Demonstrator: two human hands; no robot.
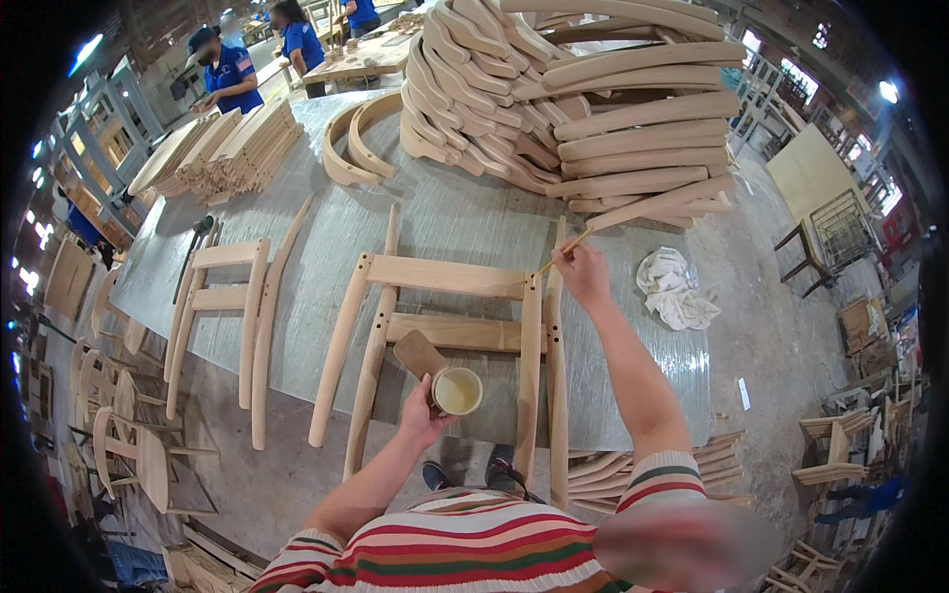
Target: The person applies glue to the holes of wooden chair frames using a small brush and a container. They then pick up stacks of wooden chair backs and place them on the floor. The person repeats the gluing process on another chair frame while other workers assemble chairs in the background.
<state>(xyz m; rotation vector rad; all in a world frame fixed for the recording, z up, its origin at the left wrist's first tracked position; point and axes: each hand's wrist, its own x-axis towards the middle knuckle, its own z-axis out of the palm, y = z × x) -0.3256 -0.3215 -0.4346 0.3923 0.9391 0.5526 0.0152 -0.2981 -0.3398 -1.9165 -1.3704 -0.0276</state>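
Observation:
My left hand [425,415] is closed around a round cup [459,391] of pale yellowish liquid. A flat brown rounded piece [419,354] juts out beside the cup; I cannot tell whether it is joined to it. Between the fingers of my right hand [581,269] is a thin yellowish stick [560,254]. Its lower end meets the top right corner of a wooden chair-leg frame [450,275], where small dark holes show in the post. Two legs joined by crossrails make up this frame, and a second leg frame lies right behind it.
A smaller leg frame [227,255] stands to the left on the plastic-covered table [297,222]. Curved wooden parts [474,89] are piled high at the back, near stacked slats [222,148]. A white rag [675,287] lies at the right. Several people in blue shirts work beyond.

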